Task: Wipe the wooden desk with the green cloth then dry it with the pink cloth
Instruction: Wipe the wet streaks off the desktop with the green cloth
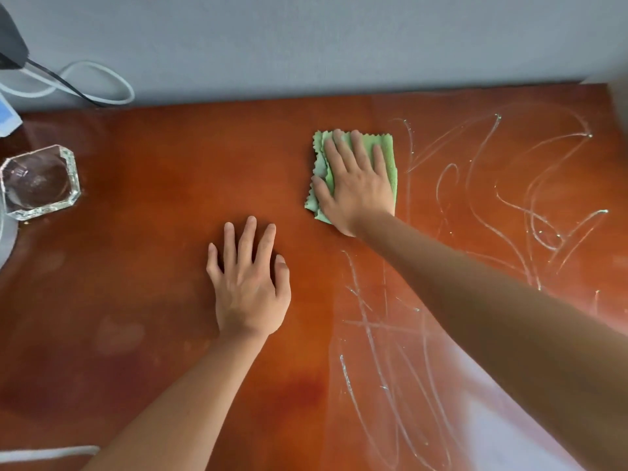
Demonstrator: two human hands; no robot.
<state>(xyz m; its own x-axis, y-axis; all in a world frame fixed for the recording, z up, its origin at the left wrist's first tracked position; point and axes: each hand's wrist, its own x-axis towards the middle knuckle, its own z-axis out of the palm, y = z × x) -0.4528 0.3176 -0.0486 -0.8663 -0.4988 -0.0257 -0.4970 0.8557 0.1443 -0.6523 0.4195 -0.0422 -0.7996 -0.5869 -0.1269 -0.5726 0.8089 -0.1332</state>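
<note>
- Here, the right hand (pixel 356 185) lies flat, fingers straight, pressing the folded green cloth with zigzag edges (pixel 387 158) onto the glossy reddish-brown wooden desk (pixel 153 232), upper centre of frame.
- The left hand (pixel 249 283) rests palm-down, fingers spread, on bare wood at centre.
- Whitish wet streaks (pixel 509 198) cover the right side.
- A faceted clear glass dish (pixel 40 181) sits at left.

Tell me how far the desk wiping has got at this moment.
Done: the wooden desk left of the green cloth shows no streaks. In hand: the right hand presses the cloth flat; the left hand rests flat on the desk. Left: the white streaks on the right side, then drying; no pink cloth is in view.
</note>
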